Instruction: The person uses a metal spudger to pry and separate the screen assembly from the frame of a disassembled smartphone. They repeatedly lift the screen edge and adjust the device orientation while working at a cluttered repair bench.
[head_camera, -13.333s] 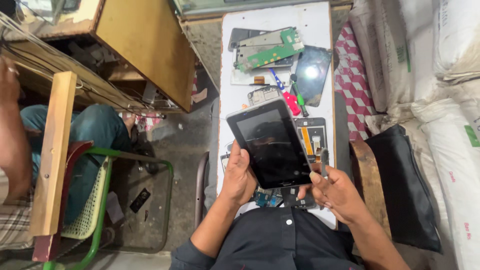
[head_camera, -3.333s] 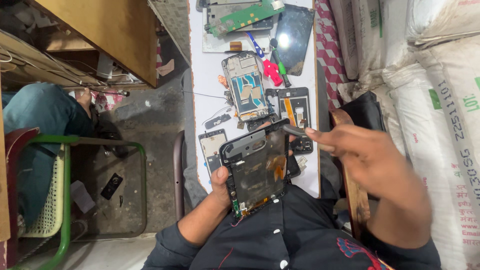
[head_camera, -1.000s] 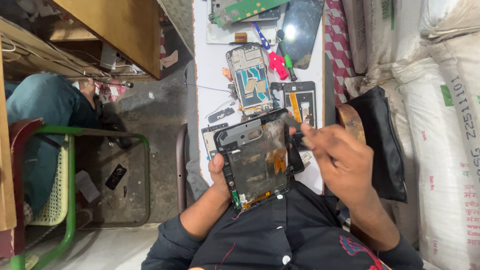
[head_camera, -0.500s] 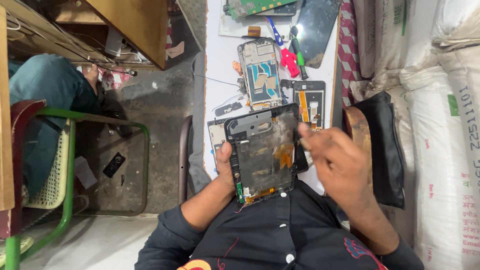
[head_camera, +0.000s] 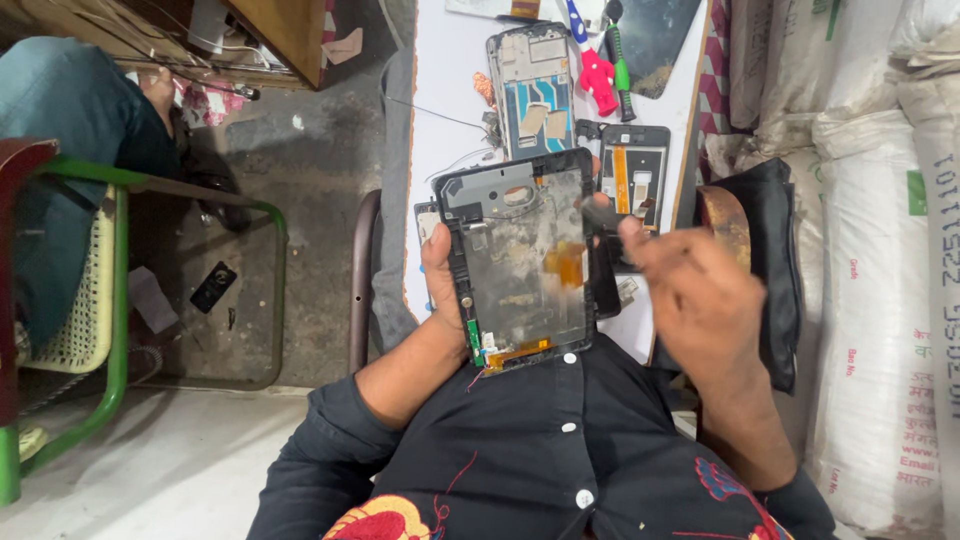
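The opened tablet (head_camera: 520, 262) is sitting tilted above the lap, its top edge leaning toward eleven o'clock. Its back cover is off, showing a grey metal plate in a black frame, an orange flex cable toward three o'clock, and a small green board with loose wires at six o'clock. A thin dark tool (head_camera: 601, 214) is touching the frame's edge at two o'clock.
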